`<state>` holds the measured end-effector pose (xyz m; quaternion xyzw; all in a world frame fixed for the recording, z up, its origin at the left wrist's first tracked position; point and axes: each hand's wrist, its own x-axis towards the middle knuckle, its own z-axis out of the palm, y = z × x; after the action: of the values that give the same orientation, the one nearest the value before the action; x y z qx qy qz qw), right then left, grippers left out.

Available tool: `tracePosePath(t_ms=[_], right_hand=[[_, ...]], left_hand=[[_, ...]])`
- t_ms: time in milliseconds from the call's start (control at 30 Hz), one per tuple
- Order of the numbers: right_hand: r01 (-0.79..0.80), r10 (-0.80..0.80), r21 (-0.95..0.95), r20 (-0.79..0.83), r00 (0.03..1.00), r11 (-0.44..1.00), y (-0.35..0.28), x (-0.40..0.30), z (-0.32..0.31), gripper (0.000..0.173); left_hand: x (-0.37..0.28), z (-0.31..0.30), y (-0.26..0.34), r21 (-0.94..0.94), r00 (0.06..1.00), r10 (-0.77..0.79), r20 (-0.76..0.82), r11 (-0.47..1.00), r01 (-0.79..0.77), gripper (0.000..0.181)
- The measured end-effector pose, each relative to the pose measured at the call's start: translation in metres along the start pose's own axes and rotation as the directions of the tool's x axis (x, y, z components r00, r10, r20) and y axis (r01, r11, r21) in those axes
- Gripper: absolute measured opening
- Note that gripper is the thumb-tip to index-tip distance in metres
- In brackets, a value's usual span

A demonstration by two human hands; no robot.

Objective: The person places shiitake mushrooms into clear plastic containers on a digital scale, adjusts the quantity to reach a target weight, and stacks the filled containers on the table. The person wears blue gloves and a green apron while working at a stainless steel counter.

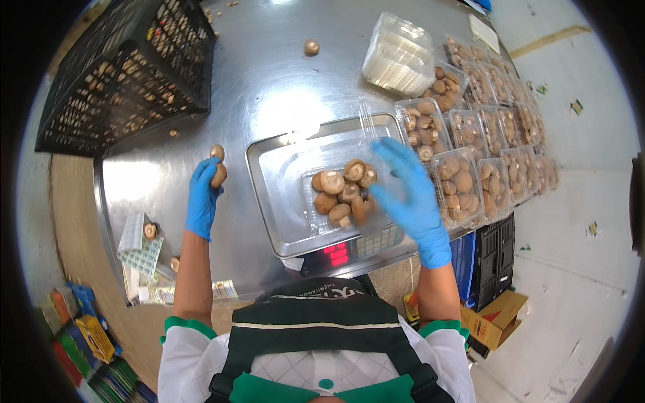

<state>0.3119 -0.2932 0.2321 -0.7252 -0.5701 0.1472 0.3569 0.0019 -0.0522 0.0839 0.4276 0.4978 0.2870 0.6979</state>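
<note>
My left hand [204, 196], in a blue glove, holds brown mushrooms [217, 175] over the steel table, left of the scale. My right hand [410, 201], also blue-gloved and blurred by motion, has its fingers apart at the right side of a clear plastic container [312, 221]. Several brown mushrooms [332, 182] lie in that container, some with pale stems up. A blurred brownish shape is below my right fingers; whether my hand touches it I cannot tell. The container sits in the metal tray [262, 216] of a digital scale [368, 247] with a lit red display.
A black plastic crate [136, 75] holding mushrooms stands at the upper left. Stacked empty clear containers [398, 55] stand at the upper right, beside rows of filled mushroom packs [459, 186]. A loose mushroom [311, 47] lies near the back; label sheets [141, 247] lie at the lower left.
</note>
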Motion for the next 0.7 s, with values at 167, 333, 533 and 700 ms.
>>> tracePosePath(t_ms=[167, 333, 533, 700], right_hand=[[-0.181, 0.194, 0.230, -0.039, 0.980, 0.956, 0.025, -0.011, -0.012, 0.044], [-0.155, 0.150, 0.302, 0.040, 0.988, 0.941, 0.047, -0.036, -0.003, 0.041], [-0.077, 0.081, 0.445, 0.012, 0.997, 0.892, 0.051, -0.059, -0.008, 0.036], [-0.040, 0.048, 0.483, -0.004, 0.999, 0.875, 0.050, -0.070, -0.012, 0.030]], left_hand=[[-0.098, -0.005, -0.007, -0.200, 0.999, 0.049, -0.002, 0.979, -0.048, 0.024], [-0.164, 0.029, -0.003, -0.285, 0.991, 0.117, -0.059, 0.950, -0.129, 0.029], [-0.198, 0.076, 0.004, -0.280, 0.985, 0.173, 0.019, 0.946, -0.161, 0.029], [-0.202, 0.106, 0.002, -0.291, 0.981, 0.146, 0.127, 0.951, -0.104, 0.031]])
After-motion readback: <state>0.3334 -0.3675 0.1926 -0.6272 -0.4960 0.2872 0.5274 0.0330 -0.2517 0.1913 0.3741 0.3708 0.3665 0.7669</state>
